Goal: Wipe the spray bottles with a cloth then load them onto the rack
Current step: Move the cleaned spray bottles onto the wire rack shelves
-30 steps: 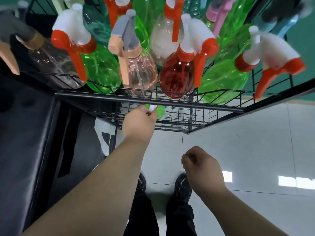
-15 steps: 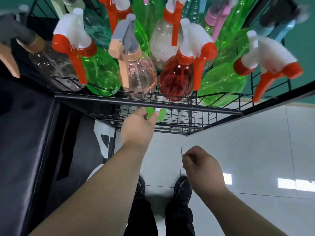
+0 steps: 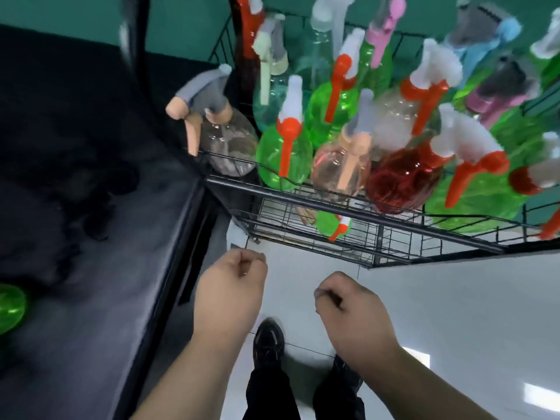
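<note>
A black wire rack (image 3: pixel 303 195) stands ahead, its upper shelf packed with several spray bottles. Among them are a clear one with a grey and peach trigger (image 3: pixel 224 140), a green one (image 3: pixel 283 153), a pink one (image 3: pixel 342 165) and a red one (image 3: pixel 403 177). On the lower shelf stands a small green bottle (image 3: pixel 331 222) with an orange and white trigger. My left hand (image 3: pixel 230 286) hangs below the rack, fingers curled, holding nothing. My right hand (image 3: pixel 348 307) is beside it, also curled and empty. No cloth is in view.
A black table (image 3: pixel 91 237) fills the left side, its edge close to my left arm. Another green bottle (image 3: pixel 10 307) lies at its left edge. White tiled floor (image 3: pixel 454 313) spreads to the right, and my black shoes (image 3: pixel 269 344) stand below.
My left hand has let go of the small green bottle on the lower shelf and drawn back toward me. The view has swung left, showing more of the black table.
</note>
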